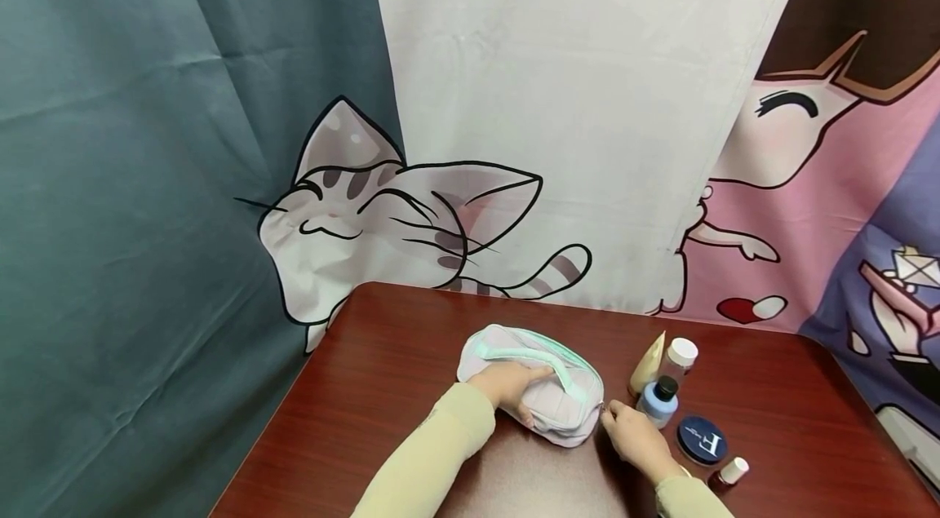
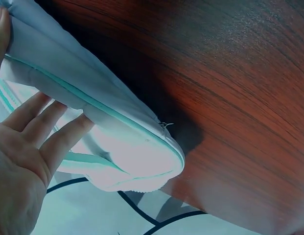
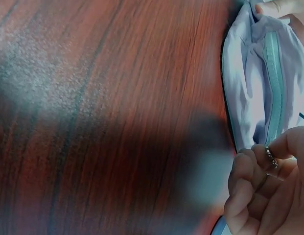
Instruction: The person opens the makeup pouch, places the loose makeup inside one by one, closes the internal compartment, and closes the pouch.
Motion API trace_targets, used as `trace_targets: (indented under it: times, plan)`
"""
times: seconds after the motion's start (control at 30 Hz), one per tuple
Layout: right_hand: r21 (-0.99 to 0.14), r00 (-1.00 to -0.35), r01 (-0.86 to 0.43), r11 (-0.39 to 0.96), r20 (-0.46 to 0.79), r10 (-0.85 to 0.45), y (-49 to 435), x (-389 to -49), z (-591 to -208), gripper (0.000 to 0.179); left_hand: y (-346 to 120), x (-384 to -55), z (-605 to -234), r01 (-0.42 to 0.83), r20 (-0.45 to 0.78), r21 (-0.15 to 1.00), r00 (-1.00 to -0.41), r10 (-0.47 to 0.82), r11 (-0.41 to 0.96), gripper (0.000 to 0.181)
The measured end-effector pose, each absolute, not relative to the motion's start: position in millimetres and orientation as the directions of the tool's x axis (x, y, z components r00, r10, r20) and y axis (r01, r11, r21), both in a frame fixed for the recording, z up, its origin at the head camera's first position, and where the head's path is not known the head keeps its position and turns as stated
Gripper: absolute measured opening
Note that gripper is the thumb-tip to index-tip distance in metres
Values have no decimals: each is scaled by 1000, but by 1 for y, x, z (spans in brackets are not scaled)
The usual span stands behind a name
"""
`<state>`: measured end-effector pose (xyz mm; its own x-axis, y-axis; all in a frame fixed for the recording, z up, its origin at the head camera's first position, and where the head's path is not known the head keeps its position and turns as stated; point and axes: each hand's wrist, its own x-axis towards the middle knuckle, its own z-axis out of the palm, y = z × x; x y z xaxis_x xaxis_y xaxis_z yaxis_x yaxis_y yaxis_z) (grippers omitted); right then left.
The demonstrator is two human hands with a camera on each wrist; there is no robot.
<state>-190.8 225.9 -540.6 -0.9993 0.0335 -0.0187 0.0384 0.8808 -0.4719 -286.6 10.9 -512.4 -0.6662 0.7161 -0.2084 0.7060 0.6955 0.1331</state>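
On the table (image 1: pixel 330 420), just left of a blue bottle (image 1: pixel 657 404) and a pale tube (image 1: pixel 646 371), sits a soft pouch (image 1: pixel 547 408). Left hand (image 1: pixel 507 385) grips its near side, fingers over the upper panel, thumb against the lower wall. Right hand (image 1: pixel 635 436) is at the right end, thumb and finger pinching what looks like a metal beaded zip pull (image 3: pixel 271 156). Step seems to be working the zip (image 3: pixel 274 83); how far it is open, can't tell. Best done with the left fingers holding the cloth firm and the pull drawn in line with the tape, slow and level; slack, puckered fabric near the teeth could snag, so it likely wants stretching flat first. Pouch is pale lilac, rounded at the ends, mint trim, mint zip tape, mint strap handle (image 1: pixel 529 354) across the top; side wall creased and sagging, so probably floppy.
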Motion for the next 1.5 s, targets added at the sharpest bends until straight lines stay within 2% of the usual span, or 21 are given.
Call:
trace_targets:
  times: [0.5, 0.8, 1.5]
  plan:
    - [-507, -999, 7, 862, 34, 28, 217, -182, -536, 27, 13, -290, -518, 664, -157, 143, -717, 679, 734, 99]
    - [-512, -999, 25, 859, 15, 38, 210, -179, -533, 27, 13, -290, -515, 633, -164, 168, -738, 655, 756, 98]
    - [-640, -999, -26, 768, -3, -37, 179, -174, -546, 22, 16, -287, -512, 602, -153, 168, -767, 624, 781, 95]
